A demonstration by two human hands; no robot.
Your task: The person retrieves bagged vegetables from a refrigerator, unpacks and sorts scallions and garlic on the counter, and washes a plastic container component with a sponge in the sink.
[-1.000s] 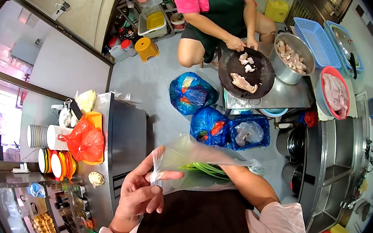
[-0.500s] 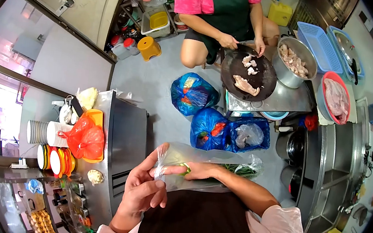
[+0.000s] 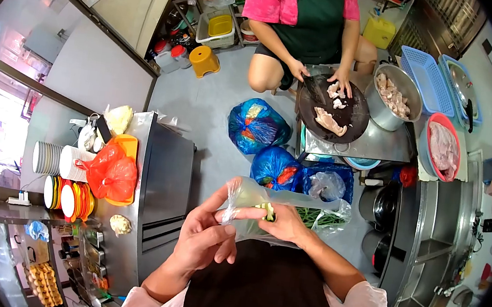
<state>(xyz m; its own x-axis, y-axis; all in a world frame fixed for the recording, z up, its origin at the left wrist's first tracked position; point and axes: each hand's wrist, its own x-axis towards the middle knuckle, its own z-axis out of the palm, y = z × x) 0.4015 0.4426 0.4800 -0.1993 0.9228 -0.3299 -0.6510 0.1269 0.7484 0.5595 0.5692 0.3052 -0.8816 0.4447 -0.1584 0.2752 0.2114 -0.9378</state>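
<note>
A clear plastic bag [image 3: 253, 195] stretches across the space in front of my dark apron. Its gathered left edge is pinched in my left hand [image 3: 210, 231], between the fingers. My right hand [image 3: 286, 223] is wrapped round the pale stem ends of green vegetables [image 3: 268, 210], at or inside the bag. Long green stalks [image 3: 323, 220] extend to the right, behind my right wrist, under the clear plastic.
Ahead, a seated person [image 3: 315, 22] handles meat on a round dark board [image 3: 347, 119] with a knife. Tied blue bags [image 3: 259, 126] lie on the floor. A steel counter [image 3: 168, 169] stands left; steel sinks [image 3: 442, 218] stand right.
My right hand has drawn the vegetables' stem ends leftward, towards my left hand. My left hand still pinches the bag. The view has shifted, and the other person's hand now touches the meat.
</note>
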